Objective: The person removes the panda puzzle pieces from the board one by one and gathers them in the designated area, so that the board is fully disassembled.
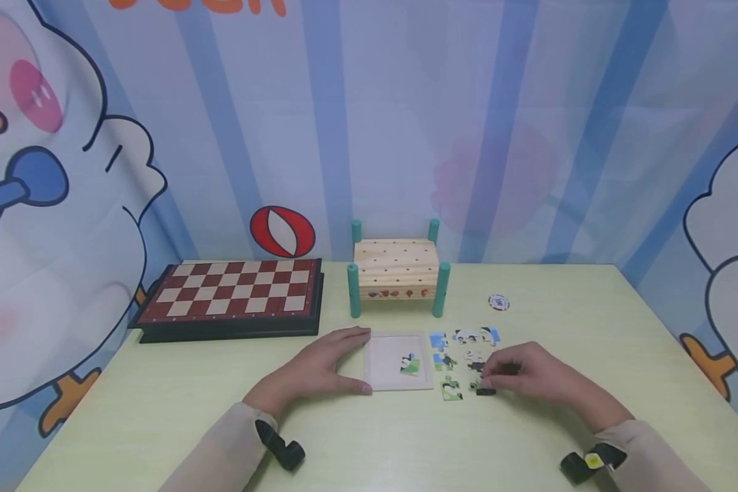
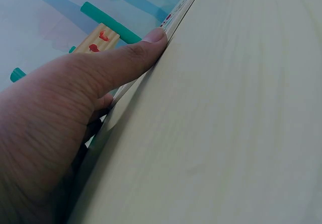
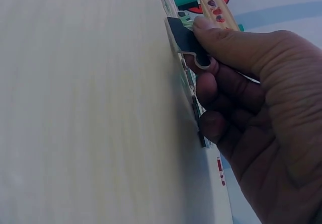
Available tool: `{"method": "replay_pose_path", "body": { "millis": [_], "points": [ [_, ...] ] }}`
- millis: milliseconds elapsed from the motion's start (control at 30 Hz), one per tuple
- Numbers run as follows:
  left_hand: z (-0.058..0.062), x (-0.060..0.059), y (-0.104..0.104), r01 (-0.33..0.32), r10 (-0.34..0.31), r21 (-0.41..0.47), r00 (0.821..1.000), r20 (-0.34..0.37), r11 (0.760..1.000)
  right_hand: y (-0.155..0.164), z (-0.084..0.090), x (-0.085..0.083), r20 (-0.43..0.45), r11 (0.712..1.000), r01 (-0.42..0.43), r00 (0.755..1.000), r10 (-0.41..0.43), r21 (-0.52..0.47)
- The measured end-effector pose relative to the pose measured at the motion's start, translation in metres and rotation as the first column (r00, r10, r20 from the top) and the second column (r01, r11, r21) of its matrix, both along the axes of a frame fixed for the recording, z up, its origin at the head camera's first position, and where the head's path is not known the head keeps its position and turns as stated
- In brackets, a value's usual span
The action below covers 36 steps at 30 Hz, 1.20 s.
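Observation:
A white puzzle tray [image 1: 383, 362] lies flat on the pale green table, with one green and black piece [image 1: 409, 364] set in it. My left hand [image 1: 358, 361] rests on the tray's left edge, its thumb [image 2: 151, 38] against the front rim and its fingers stretched along the far corner. To the right of the tray lie several loose puzzle pieces [image 1: 464, 336]. Among them my right hand [image 1: 487, 379] pinches a dark piece [image 3: 183, 35] between thumb and fingers, tipped up on its edge off the table.
A red and white chessboard [image 1: 230, 290] sits at the back left. A wooden peg bench [image 1: 396, 270] with teal legs stands behind the tray. A poker chip [image 1: 498, 302] lies to its right. A cartoon backdrop closes off the far side.

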<state>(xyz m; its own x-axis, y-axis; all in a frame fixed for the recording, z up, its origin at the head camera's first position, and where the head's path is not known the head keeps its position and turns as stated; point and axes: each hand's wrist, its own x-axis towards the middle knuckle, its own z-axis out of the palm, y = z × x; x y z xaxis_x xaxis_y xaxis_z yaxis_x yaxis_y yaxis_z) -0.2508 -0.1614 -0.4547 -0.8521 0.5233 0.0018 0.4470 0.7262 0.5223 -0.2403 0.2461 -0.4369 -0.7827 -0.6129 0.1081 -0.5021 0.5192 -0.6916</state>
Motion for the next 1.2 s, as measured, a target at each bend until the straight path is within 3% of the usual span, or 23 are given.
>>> {"method": "replay_pose_path", "body": {
  "millis": [833,1200],
  "points": [
    [-0.0018,-0.0019,0.0006,-0.004,0.004,-0.006,1.0,-0.005,1.0,-0.0014,0.0026,-0.0027,-0.123,0.99,-0.071,0.989,0.086,0.119],
    [-0.002,-0.0014,0.0003,-0.003,0.002,-0.012,1.0,-0.011,1.0,-0.0023,0.0015,-0.0026,-0.164,0.988,-0.11,0.978,0.126,0.105]
  ]
}}
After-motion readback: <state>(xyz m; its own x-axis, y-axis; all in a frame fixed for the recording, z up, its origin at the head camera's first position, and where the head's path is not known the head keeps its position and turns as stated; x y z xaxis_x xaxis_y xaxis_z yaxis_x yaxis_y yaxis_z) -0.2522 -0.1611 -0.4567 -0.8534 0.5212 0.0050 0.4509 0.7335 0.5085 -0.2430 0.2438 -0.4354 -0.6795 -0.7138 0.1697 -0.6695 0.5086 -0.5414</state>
